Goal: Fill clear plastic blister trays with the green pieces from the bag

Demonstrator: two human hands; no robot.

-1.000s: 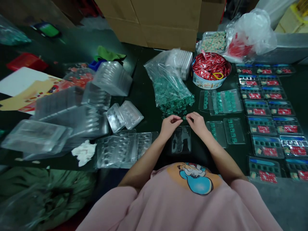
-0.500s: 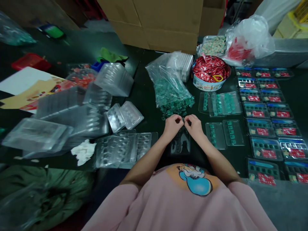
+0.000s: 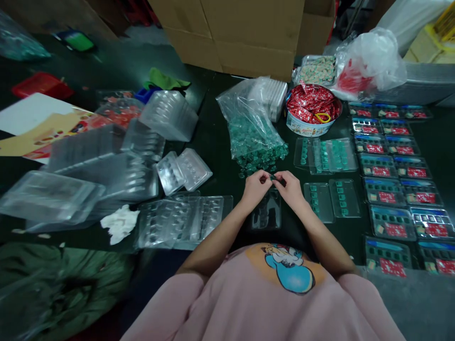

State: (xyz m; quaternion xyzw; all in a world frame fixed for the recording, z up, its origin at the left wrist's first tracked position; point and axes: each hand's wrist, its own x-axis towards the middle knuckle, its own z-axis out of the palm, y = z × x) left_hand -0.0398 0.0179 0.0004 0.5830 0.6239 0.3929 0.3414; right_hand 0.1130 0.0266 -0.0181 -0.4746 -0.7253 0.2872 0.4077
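The tin (image 3: 307, 128) is pale blue with a printed pattern, its packets (image 3: 305, 112) red flecked with white. Left of the tin, the loose pieces (image 3: 261, 159) are teal green; in front, the shirt (image 3: 256, 303) is pink with a blue-and-orange cartoon.

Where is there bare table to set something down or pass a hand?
One free strip of table runs between the clear tray stack and the bag of green pieces, reaching down to the gap left of the left hand. It is crowded at left, with heaped clear trays, and at right, with rows of filled trays.
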